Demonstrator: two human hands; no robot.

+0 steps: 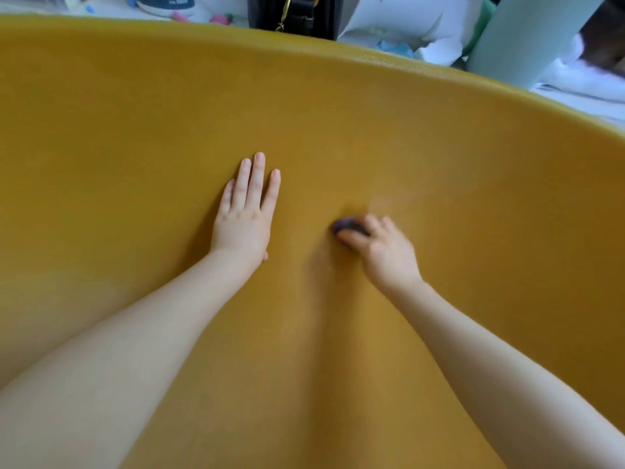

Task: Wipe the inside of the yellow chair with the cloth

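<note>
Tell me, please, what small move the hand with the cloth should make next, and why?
Probably sweep the cloth sideways toward the right across the chair's inner wall. The right hand holds the dark, bunched cloth against the yellow surface near the middle, the left hand lies flat beside it as a brace, and a wide stretch of wall lies to the right.

One faint print, barely legible

A dark rounded container (165, 3) at the top edge, behind the yellow chair (338, 130), carries small pale print that seems to read "500ml"; the characters are blurred, and nothing else is readable.
</note>
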